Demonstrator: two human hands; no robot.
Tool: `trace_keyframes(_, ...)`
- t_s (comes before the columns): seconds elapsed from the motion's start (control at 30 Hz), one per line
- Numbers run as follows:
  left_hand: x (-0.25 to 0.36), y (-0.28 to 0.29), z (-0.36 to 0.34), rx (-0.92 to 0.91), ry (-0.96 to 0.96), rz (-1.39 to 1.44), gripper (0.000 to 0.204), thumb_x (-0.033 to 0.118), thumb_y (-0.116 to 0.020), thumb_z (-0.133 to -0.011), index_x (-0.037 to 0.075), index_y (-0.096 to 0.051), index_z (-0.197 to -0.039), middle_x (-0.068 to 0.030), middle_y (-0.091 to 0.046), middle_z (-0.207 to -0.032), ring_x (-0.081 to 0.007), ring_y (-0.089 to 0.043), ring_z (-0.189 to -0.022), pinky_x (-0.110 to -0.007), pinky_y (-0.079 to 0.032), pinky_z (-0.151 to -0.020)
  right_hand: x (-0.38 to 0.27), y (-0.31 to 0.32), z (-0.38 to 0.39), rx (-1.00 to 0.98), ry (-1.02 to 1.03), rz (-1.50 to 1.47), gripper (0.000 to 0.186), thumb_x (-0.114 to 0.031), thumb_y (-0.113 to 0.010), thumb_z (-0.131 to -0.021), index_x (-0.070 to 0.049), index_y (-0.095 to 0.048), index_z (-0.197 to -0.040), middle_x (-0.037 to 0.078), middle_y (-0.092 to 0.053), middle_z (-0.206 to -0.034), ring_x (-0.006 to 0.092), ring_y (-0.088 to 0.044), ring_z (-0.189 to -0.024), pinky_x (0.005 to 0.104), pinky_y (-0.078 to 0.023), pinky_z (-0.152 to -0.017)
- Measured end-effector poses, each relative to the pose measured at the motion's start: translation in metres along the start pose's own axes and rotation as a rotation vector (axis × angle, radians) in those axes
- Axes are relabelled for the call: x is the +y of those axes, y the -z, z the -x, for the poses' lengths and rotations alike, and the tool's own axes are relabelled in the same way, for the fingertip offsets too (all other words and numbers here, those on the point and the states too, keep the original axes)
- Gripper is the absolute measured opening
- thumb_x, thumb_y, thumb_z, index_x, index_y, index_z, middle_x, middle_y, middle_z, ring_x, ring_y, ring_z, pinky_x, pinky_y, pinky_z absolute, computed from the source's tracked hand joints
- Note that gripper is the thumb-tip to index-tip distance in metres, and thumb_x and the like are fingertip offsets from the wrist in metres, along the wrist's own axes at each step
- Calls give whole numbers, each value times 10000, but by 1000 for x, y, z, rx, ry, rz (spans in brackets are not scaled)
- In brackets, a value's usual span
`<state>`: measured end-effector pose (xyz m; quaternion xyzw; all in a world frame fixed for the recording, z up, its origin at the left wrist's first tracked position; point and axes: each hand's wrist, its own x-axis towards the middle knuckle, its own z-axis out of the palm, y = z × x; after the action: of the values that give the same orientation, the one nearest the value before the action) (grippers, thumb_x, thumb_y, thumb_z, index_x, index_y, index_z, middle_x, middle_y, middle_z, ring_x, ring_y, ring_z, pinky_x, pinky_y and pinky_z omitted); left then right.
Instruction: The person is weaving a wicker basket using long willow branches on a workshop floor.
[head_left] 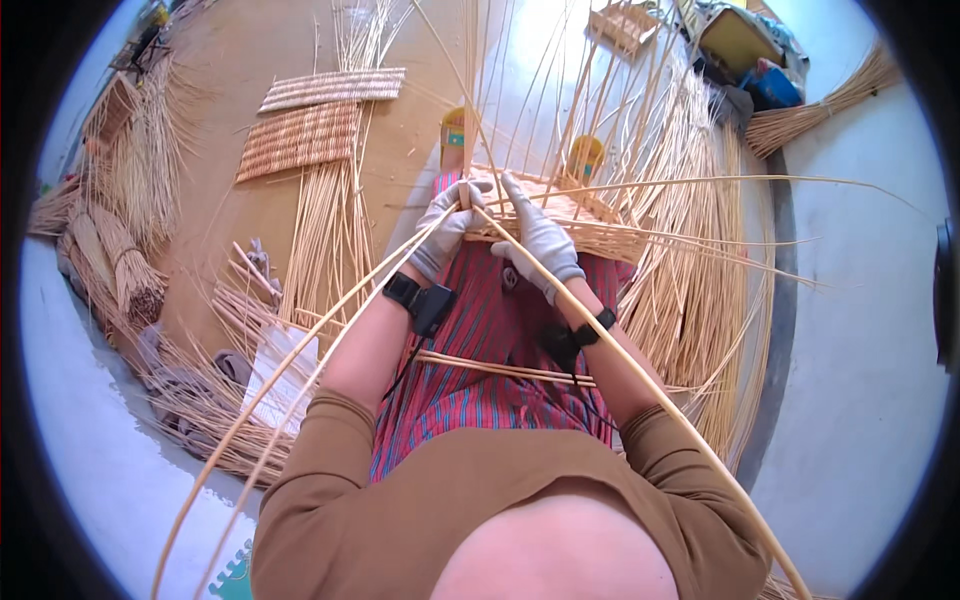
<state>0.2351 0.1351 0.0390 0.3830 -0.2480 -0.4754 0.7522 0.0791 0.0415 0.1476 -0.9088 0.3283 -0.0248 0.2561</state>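
Note:
A partly woven wicker basket (pixel 610 228) of pale cane rests on my lap, its tall stakes fanning upward. My left hand (pixel 444 232), in a light grey glove, is closed at the basket's near left corner, around an upright stake and the long canes there. My right hand (pixel 542 240), gloved alike, grips the near wall beside it, thumb over the top and fingers curled below. A long cane (pixel 640 366) runs from between my hands past my right forearm. Two more canes (pixel 318 330) trail over my left forearm. The fingertips partly hide the weave.
Woven cane panels (pixel 300 140) lie on the floor ahead to the left. Loose cane bundles spread at right (pixel 690 260) and far left (pixel 150 160). A smaller basket (pixel 622 28) sits at the far side. Long canes stick out rightward from the basket. A striped red cloth (pixel 470 330) covers my legs.

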Motion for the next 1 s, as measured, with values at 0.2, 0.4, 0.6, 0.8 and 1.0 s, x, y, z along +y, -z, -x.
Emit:
trace_keyframes(0.2, 7, 2, -5, -50, 9, -59, 196, 37, -746, -910, 61, -657, -1083, -43, -640, -1196, -91, -627, -988, -268, -547, -935, 15, 72, 14, 748, 455, 437, 357, -311, -693, -953, -195, -711, -1291, 112, -729, -1113, 286, -716, -935, 447, -569, -862)
trace_keyframes(0.4, 9, 9, -6, -79, -2, -167, 221, 53, -763, -914, 61, -653, -1105, -28, -624, -1183, -118, -624, -1031, -276, -519, -958, 55, 40, 24, 125, -62, 241, 305, -386, -593, -1020, -165, -736, -1174, 161, -752, -990, 348, -725, -975, 470, -554, -862)
trace_keyframes(0.6, 6, 11, -5, -140, 41, -66, 321, 117, -792, -909, 92, -624, -1181, -17, -597, -1185, -103, -615, -927, -244, -508, -846, 62, -11, 17, 407, 20, -56, 459, -287, -672, -970, -104, -590, -1383, 156, -727, -1040, 356, -704, -1013, 457, -545, -905)
trace_keyframes(0.8, 6, 13, -3, -70, 49, -114, 197, 101, -800, -910, 105, -666, -1054, -16, -600, -1267, -87, -567, -838, -245, -482, -762, 36, 13, -4, -10, -43, 239, 734, -119, -628, -889, -149, -412, -1591, 197, -582, -1358, 361, -620, -1208, 453, -508, -1020)
trace_keyframes(1.0, 4, 13, -2, -21, -96, -253, 252, 106, -792, -936, 84, -653, -1144, -38, -627, -1290, -160, -627, -1097, -275, -518, -941, 41, 25, 27, 90, 132, 80, 806, -234, -716, -891, -194, -373, -1619, 195, -557, -1431, 381, -605, -1249, 465, -495, -1055)
